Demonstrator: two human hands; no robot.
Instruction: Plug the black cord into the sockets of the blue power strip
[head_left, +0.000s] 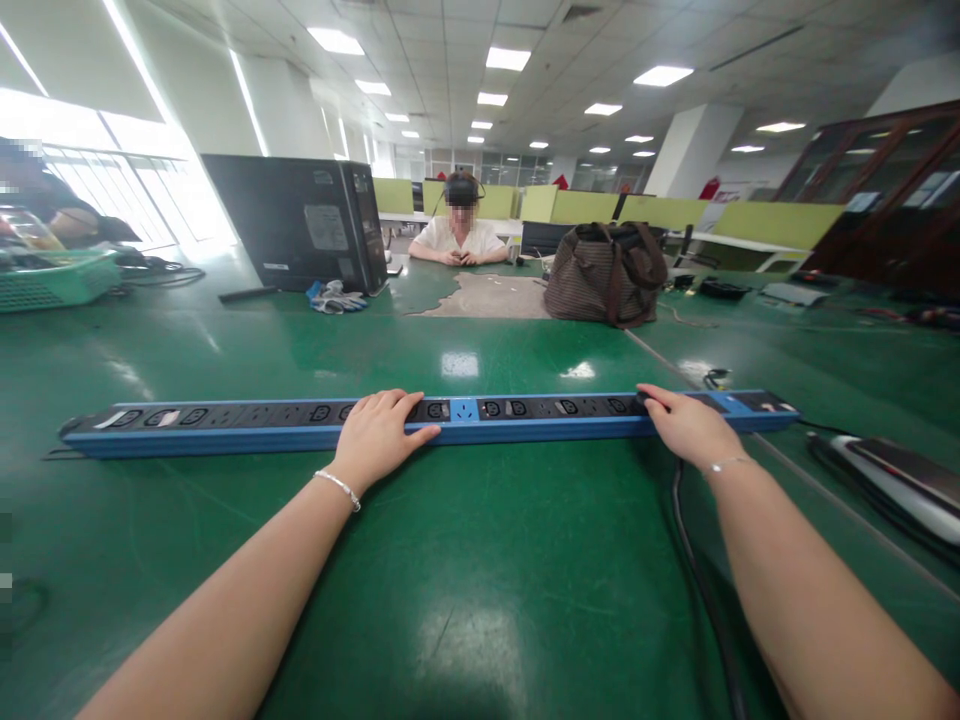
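A long blue power strip with a row of black sockets lies crosswise on the green table. My left hand grips it a little left of the middle, thumb on the near edge and fingers over the top. Farther right, my right hand is closed at the sockets around a black plug, mostly hidden by the fingers. From under that hand a thick black cable runs down toward the near edge. Whether the plug is fully seated in a socket cannot be seen.
A black computer tower stands at the back left, with gloves before it. Left of that is a green basket. A brown bag sits behind the strip. A silver-and-black device lies at right. A person sits opposite.
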